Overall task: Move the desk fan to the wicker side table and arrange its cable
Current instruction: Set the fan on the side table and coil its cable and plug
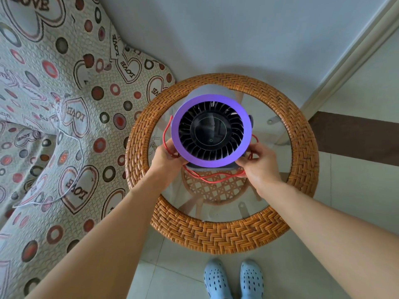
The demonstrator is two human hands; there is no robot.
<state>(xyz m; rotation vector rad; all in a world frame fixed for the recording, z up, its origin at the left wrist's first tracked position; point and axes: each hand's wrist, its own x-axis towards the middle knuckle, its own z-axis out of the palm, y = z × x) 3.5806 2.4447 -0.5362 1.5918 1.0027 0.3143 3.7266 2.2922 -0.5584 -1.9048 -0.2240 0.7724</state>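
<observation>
The purple-ringed desk fan (211, 130) stands on the glass top of the round wicker side table (302, 130), face tilted upward. Its red cable (213, 179) loops around the base, near side.

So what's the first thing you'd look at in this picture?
The desk fan with its bright purple ring, standing in the middle of the round wicker side table. Next, the red cable looped around its base, with the left hand and right hand holding it on either side.
</observation>
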